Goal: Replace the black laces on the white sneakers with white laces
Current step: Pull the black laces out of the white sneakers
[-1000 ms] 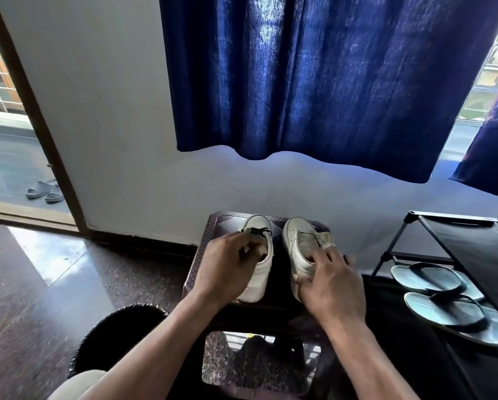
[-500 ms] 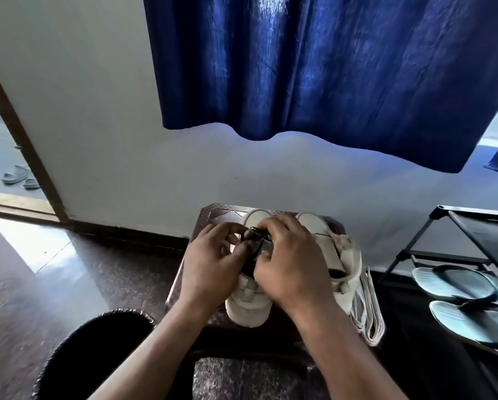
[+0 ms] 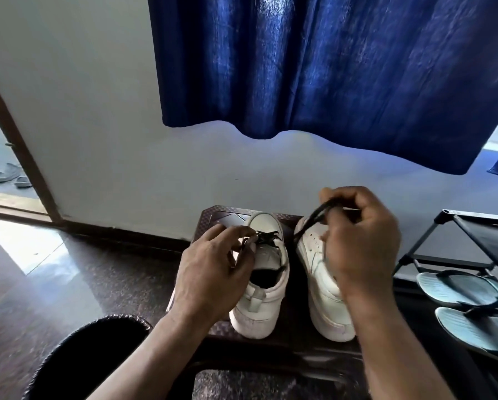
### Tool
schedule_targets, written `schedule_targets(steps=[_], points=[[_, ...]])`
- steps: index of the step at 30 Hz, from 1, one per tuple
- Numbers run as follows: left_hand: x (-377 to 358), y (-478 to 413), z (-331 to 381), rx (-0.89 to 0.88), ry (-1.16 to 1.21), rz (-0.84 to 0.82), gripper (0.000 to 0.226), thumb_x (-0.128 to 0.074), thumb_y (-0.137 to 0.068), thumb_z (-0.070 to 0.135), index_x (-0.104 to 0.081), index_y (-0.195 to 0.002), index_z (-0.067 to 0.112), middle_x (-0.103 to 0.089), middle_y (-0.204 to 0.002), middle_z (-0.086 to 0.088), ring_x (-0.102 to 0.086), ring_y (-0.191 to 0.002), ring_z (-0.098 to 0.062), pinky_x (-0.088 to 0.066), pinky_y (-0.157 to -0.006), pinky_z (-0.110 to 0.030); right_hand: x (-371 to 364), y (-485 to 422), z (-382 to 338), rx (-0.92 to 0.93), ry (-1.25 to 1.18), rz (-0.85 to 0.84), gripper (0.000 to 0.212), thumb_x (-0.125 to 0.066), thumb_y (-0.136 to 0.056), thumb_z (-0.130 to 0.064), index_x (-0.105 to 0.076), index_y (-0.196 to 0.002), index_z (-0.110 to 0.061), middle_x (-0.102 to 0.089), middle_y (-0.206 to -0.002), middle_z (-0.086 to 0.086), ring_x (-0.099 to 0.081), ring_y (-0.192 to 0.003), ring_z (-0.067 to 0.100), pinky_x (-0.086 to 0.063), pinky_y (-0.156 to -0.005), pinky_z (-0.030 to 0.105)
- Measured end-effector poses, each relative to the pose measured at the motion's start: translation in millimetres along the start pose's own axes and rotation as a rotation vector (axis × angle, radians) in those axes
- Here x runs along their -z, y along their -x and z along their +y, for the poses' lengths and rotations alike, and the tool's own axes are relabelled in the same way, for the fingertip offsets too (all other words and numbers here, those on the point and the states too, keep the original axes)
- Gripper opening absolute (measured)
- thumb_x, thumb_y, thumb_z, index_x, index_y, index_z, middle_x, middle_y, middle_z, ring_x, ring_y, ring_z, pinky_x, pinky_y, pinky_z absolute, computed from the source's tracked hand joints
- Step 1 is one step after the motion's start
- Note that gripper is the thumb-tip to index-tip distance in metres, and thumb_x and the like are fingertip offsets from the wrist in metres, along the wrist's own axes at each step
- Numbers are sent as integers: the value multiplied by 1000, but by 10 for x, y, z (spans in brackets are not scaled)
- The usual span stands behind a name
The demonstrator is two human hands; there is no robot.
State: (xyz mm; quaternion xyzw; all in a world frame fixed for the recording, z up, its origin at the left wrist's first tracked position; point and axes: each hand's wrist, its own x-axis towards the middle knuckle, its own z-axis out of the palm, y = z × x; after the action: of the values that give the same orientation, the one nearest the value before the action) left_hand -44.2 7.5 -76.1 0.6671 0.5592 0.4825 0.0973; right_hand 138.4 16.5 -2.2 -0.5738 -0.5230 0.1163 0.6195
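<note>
**On the stool (image 3: pixel 213 217): black lace half out**

Nearest, L hand (image 3: pixel 213 272) pinches the black lace (image 3: pixel 311 223) at the L sneaker's (image 3: pixel 266 284) last laced rows. R hand (image 3: pixel 360 241), raised over the R sneaker (image 3: pixel 325 298), grips the loose end taut. Step: unthreading. Next, prob.: pull those rows free w/o dragging the sneaker. White laces not in sight.

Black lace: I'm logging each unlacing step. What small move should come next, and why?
Probably pull the raised end clear with the right hand: its grip pinches the black lace taut and high, while the left hand pinches the crossings threaded in the left-side sneaker.
</note>
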Motion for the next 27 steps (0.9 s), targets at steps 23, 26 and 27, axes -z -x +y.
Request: schedule_targets(steps=[23,26,27], points=[[-64,-194,68,-11,16,-178,14,-70,-88,16,-68,-85,30,-66,-95,13,-63,-89,-11,-51,-75,-30,-105,360,233,386,703,-382,24,-59,-78,-44,-68,-97,-32,-68,-94,-15,-54,-95,18,-48,-82,39],[-20,-214,131,442,695,-178,3,-70,-94,17,-72,-92,17,-72,-86,-1,-67,-76,-20,-55,-66,-32,-128,373,252,363,756,-352,20,-61,-77,-43,-67,-94,-33,-70,-88,-16,-55,-91,16,-43,-80,37],[-3,-211,171,551,900,-174,9,-66,-99,16,-71,-94,11,-71,-84,-5,-66,-71,-17,-53,-60,-27,-134,373,257,366,754,-338,19,-60,-78,-42,-67,-93,-33,-70,-87,-16,-55,-90,16,-42,-79,37]])
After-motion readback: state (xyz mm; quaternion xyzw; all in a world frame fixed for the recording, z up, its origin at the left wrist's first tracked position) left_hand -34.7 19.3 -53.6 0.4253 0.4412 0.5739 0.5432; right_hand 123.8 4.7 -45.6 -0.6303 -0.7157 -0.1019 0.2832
